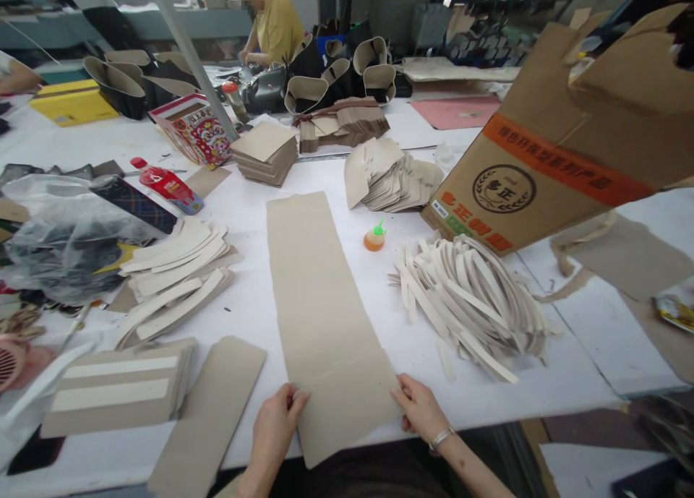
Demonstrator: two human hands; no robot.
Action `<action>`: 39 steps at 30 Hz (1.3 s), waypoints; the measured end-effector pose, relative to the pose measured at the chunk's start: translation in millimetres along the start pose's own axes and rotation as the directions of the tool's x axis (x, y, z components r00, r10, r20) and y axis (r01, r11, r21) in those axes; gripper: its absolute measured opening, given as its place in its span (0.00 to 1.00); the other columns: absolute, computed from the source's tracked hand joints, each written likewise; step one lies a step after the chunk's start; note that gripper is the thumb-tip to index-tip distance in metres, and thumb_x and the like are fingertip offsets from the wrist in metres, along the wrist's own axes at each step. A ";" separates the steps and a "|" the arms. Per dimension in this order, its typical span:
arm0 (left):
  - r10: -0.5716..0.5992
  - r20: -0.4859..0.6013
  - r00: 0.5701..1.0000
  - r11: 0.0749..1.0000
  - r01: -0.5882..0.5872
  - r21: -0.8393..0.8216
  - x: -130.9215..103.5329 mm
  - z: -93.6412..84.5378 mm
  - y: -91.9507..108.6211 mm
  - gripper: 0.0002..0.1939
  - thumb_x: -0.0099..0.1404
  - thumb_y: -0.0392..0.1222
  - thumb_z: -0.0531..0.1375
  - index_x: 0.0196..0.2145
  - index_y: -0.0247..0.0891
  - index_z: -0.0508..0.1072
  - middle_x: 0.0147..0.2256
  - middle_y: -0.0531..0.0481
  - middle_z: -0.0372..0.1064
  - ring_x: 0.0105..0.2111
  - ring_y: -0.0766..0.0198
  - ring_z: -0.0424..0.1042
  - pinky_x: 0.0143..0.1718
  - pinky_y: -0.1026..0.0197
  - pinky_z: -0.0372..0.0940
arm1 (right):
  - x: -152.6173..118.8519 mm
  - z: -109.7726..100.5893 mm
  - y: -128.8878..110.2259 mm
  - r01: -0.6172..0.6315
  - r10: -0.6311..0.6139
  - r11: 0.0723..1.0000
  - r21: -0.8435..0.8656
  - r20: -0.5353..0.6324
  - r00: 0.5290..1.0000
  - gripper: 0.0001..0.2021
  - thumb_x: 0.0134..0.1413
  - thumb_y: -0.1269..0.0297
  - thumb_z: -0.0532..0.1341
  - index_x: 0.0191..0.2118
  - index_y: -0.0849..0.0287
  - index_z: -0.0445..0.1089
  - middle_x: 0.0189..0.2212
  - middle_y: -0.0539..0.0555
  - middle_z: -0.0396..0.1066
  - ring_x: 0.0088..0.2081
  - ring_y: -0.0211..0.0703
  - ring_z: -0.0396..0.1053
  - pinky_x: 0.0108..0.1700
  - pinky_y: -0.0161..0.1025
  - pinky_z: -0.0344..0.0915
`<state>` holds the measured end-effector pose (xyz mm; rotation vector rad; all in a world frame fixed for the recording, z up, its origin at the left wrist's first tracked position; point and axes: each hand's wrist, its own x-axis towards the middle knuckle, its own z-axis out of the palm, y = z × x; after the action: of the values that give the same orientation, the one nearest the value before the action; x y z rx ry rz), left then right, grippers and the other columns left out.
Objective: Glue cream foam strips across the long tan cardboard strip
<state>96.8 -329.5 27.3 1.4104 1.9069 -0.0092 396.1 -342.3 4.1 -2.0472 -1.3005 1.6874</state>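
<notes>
Both hands (347, 408) gripping beige sheet (325, 288)

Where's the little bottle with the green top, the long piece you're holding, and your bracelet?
Green-topped bottle (374, 238): head view, on its body.
Long grey-beige sheet (319, 288): head view, mid-length.
Silver bracelet (442, 438): head view, on its band.

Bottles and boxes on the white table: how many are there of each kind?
Bottles: 3 (red-capped drink bottle, green-tipped squeeze bottle, orange-lidded bottle)
Boxes: 3 (brown cardboard carton, yellow box, patterned box)
Total: 6
</notes>
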 end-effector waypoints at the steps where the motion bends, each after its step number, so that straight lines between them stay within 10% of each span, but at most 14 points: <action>1: -0.022 0.002 1.000 0.999 0.022 0.038 -1.1 -1.1 0.6 0.17 0.62 0.55 0.49 0.25 0.39 0.63 0.22 0.53 0.64 0.25 0.64 0.63 0.27 0.63 0.48 | 0.1 -0.6 -1.8 0.007 -0.007 0.999 -0.036 -0.009 1.000 0.12 0.53 0.55 0.48 0.28 0.59 0.56 0.19 0.44 0.62 0.14 0.30 0.63 0.14 0.26 0.50; 39: -0.118 -0.032 0.993 0.993 0.117 -0.028 1.6 9.3 -14.9 0.21 0.60 0.59 0.50 0.25 0.38 0.65 0.20 0.54 0.64 0.25 0.63 0.64 0.26 0.63 0.49 | 2.6 -6.3 -10.6 -0.001 -0.006 0.977 -0.215 -0.032 0.999 0.11 0.55 0.61 0.49 0.25 0.59 0.55 0.15 0.44 0.60 0.14 0.30 0.62 0.18 0.27 0.48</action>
<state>89.5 -337.9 13.6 1.2870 2.0081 -0.0169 396.2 -331.8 11.1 -2.1772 -1.5349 1.5653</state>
